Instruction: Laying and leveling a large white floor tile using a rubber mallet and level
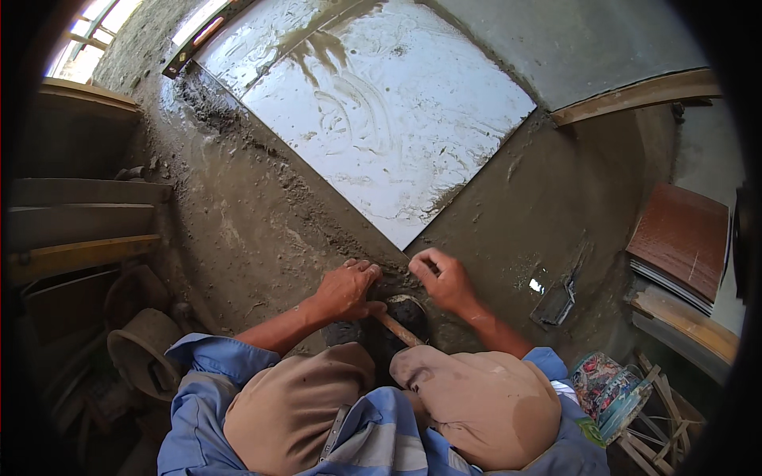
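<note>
Left hand (346, 290): fingers bent downward; thumb at the upper end of a wooden handle (401, 328); whether it grips the handle cannot be told.
Right hand (444, 282): curled narrow, just beside the near corner of the white tile (397, 135); whether it holds anything cannot be told.
White tile: ahead of both hands, corner toward the person, face smeared with mortar (246, 206).
Second tile (246, 44): beyond a seam, upper left.
Level (205, 41): at the second tile's outer edge.
Trowel (549, 308): flat on mortar, right of the right hand.
Brown tiles (683, 242): stacked, far right.
Bucket (147, 353): lower left.
Pail (607, 393): patterned, lower right.
</note>
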### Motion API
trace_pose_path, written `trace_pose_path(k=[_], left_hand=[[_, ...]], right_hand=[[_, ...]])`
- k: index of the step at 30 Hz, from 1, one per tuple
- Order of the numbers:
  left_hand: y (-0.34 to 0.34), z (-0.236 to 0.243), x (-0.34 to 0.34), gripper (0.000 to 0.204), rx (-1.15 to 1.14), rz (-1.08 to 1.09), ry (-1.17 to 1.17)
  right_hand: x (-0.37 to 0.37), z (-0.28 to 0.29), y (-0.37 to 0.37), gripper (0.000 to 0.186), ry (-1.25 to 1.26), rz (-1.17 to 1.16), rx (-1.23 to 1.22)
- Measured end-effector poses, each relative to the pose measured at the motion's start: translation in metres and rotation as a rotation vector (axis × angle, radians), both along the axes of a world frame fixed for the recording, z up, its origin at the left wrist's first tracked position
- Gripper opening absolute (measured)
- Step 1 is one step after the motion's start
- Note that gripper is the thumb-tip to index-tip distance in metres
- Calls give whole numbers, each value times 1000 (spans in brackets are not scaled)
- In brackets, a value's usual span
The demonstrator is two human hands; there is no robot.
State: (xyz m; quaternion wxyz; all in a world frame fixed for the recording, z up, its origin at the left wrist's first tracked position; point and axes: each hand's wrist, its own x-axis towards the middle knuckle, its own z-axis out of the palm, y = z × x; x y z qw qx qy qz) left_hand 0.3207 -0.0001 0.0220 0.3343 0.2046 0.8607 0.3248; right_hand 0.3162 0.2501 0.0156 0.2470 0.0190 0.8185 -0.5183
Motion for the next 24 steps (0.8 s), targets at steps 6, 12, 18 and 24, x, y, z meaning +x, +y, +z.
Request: trace_pose_path(k=[6, 12, 18, 24], left_hand=[[-1, 15, 8, 61, 29, -45, 100], [-14, 44, 40, 60, 48, 47, -197], [-11, 32, 23, 50, 37, -59, -360], [-12, -1, 18, 56, 73, 73, -331]], right_hand=[[44, 9, -10, 36, 116, 460, 148], [45, 8, -14, 29, 304, 716, 93], [46, 10, -16, 18, 102, 1000, 196], [32, 14, -12, 23, 60, 866, 113]])
